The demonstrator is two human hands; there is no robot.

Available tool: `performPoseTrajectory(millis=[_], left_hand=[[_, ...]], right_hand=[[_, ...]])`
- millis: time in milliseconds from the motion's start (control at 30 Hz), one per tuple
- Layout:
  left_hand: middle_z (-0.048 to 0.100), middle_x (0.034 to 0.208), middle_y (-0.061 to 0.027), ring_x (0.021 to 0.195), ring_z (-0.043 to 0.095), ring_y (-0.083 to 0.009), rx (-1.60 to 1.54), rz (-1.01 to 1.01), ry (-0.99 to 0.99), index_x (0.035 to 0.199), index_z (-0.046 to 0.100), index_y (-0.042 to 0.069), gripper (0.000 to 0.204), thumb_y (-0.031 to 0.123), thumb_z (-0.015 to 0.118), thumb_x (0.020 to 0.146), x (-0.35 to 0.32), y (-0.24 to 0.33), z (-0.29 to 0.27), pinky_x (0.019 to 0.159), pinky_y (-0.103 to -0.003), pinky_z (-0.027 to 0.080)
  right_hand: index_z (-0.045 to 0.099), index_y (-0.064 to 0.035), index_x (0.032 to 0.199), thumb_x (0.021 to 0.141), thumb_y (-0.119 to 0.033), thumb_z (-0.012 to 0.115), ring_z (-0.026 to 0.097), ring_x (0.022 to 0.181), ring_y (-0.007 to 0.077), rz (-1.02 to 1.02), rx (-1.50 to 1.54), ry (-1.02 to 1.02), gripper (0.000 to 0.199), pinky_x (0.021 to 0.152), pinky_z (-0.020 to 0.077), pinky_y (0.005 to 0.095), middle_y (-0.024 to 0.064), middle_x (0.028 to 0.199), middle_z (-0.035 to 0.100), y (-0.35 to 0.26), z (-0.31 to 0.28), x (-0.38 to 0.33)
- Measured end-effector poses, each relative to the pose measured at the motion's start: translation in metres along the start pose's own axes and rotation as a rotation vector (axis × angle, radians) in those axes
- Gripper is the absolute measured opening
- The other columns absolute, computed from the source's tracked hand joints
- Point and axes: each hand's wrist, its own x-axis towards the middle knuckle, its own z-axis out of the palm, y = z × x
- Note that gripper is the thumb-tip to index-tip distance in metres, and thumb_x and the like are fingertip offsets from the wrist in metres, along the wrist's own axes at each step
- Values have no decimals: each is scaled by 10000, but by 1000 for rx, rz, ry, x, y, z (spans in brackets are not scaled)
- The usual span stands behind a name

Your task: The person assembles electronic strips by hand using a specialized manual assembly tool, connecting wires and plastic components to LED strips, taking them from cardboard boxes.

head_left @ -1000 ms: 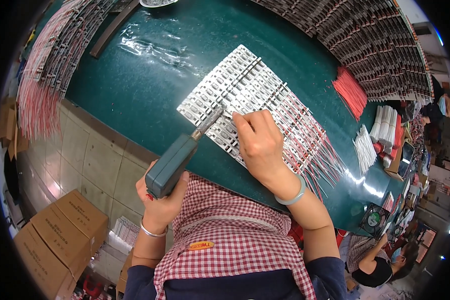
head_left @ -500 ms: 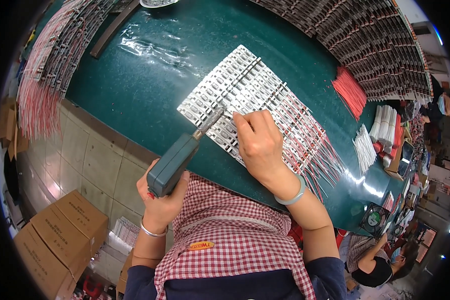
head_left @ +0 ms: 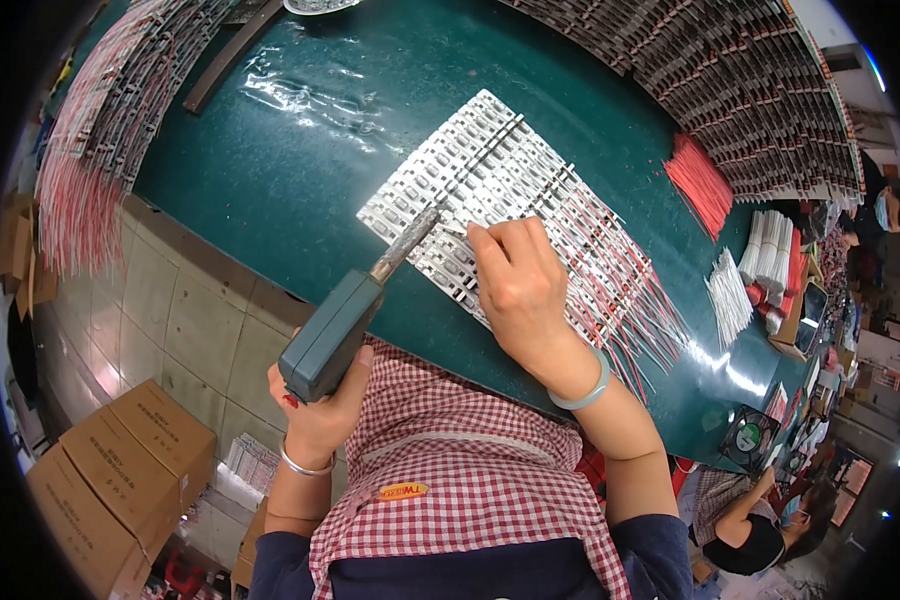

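My left hand [head_left: 320,405] is closed round the handle of a dark green soldering gun [head_left: 332,330]. Its grey metal tip [head_left: 420,228] reaches over the left part of a panel of small white circuit boards [head_left: 450,150] lying on the table. Just right of the tip, my right hand [head_left: 520,285] rests over the panel, thumb and forefinger pinched together. A thin pale end shows at those fingertips, too small to name. Red and white wires [head_left: 640,310] run from the panel's right part toward the near right edge.
Stacked boards with wires [head_left: 85,200] hang over the left edge of the green table [head_left: 240,180]. More stacked boards [head_left: 760,90] stand far right, near red wires [head_left: 698,180] and white wires [head_left: 730,300]. Cardboard boxes [head_left: 120,470] sit lower left; another person [head_left: 750,525] works lower right.
The soldering gun has shifted left and slightly toward me in my left hand, its tip drawing away from my right fingertips. My right hand has hardly moved.
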Motion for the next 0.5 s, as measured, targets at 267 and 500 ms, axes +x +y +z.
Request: performPoseTrajectory(millis=[267, 500], left_hand=[[689, 824, -95, 668, 644, -137, -10, 8, 7, 957, 694, -49, 201, -22, 751, 766, -3, -2, -3, 606, -251, 501], [677, 840, -87, 695, 629, -124, -14, -6, -15, 950, 685, -56, 200, -41, 748, 761, -2, 2, -3, 622, -242, 490]], right_hand=[[679, 21, 986, 704, -6, 634, 538, 734, 224, -12, 41, 50, 286, 587, 454, 329, 67, 796, 539, -9, 0, -1], [685, 8, 986, 702, 0, 635, 531, 724, 219, -12, 33, 44, 289, 572, 450, 321, 63, 777, 518, -8, 1, -1]])
